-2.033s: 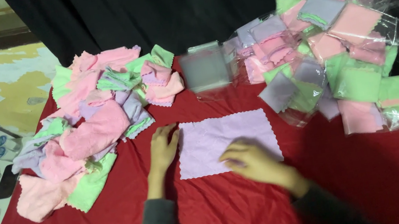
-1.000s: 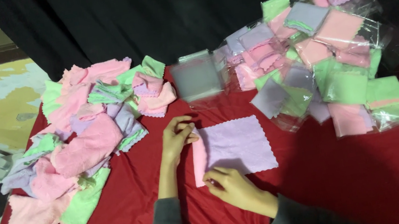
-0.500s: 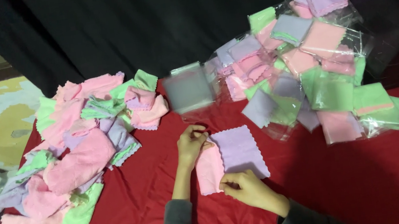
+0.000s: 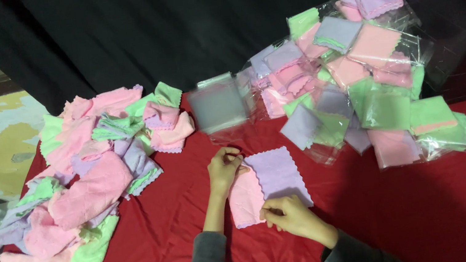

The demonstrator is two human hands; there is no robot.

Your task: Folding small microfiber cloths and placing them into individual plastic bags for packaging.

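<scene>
Head view: left hand (image 4: 223, 170) and right hand (image 4: 287, 215), fingers pinching lilac-and-pink cloth (image 4: 274, 174) edges, bare red tablecloth (image 4: 419, 207) rightward.

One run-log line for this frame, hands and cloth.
left hand: pinching top edge of folded cloth | right hand: pinching bottom edge | cloth: on red table

A red-clothed table (image 4: 444, 203) carries loose cloths (image 4: 86, 185), bagged cloths (image 4: 356, 80) and a half-folded cloth (image 4: 269, 184).
</scene>
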